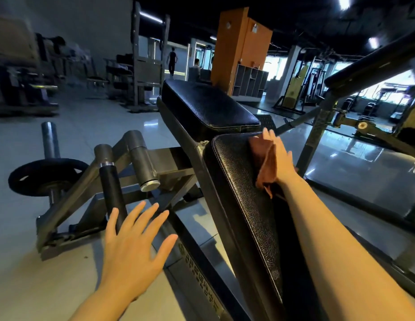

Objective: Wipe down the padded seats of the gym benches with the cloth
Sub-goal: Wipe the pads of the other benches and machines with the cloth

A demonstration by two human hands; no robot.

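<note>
**Cloth at the far end of the near bench pad**

We see the cloth (265, 166), a rust-brown, crumpled rag, lying against the far right part of the near padded seat (246, 193), a long black pad with a pebbled surface and pale stitching along its edge. Our right hand (279, 158) lies on top of it with straight fingers, pressing it to the pad; folds of cloth bunch out beside the palm and hang below the wrist. No finger curls round it that we can see.

Just beyond, a second black pad (209, 107) sits end to end with the first, a narrow gap between them. The dark steel frame (178, 172) runs along the left side of both pads.

Our left hand (134, 246) hovers with its fingers spread and holds nothing, above the frame and the pale tiled floor (90, 117). Just past its fingertips stands a black-gripped handle (112, 193), and further left a weight plate (43, 176) sits on its peg.

To the right a slanted dark bar (368, 63) crosses close to the bench. Far back we see an orange pillar (239, 49), grey cubbies (249, 81) and two people, small and blurred.
</note>
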